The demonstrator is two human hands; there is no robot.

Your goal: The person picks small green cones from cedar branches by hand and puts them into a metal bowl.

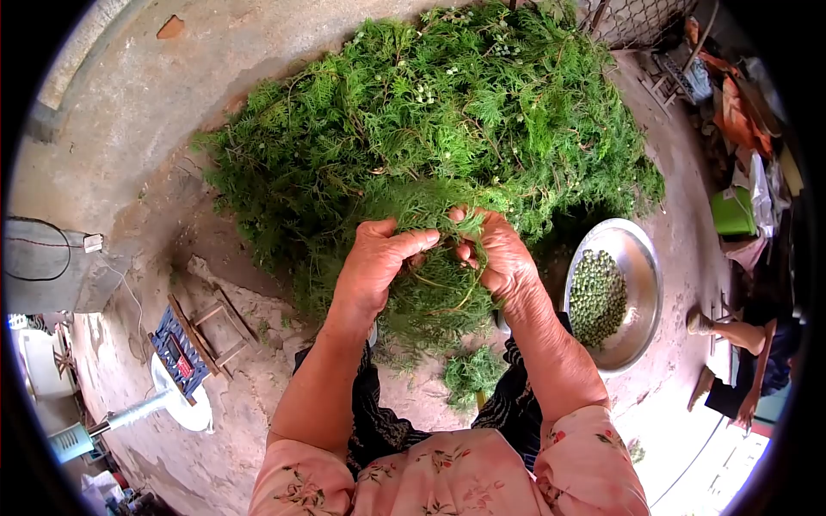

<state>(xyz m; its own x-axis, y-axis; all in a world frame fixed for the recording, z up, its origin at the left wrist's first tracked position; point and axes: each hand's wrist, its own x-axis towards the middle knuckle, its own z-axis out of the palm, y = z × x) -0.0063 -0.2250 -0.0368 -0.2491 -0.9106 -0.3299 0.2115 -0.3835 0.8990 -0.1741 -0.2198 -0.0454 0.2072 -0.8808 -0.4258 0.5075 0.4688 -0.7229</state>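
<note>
My left hand (377,262) is closed on a leafy evergreen sprig (439,288), thumb stretched across toward the other hand. Just to its right, my right hand (501,256) pinches the same sprig between thumb and fingers. Feathery green leaves and a thin yellowish stem hang below both hands. Directly beyond them rises a large heap of evergreen branches (430,112), with pale clusters of small cones among the leaves. To the right of my right forearm, a metal basin (638,331) holds many small round green cones (598,297). Whatever lies between my fingertips is partly hidden.
A small clump of greenery (475,374) lies between my feet. At left stand a low wooden stool (228,327) and a fan (176,400). Another person's leg (731,334) shows at far right, below a green container (733,211) and piled clutter.
</note>
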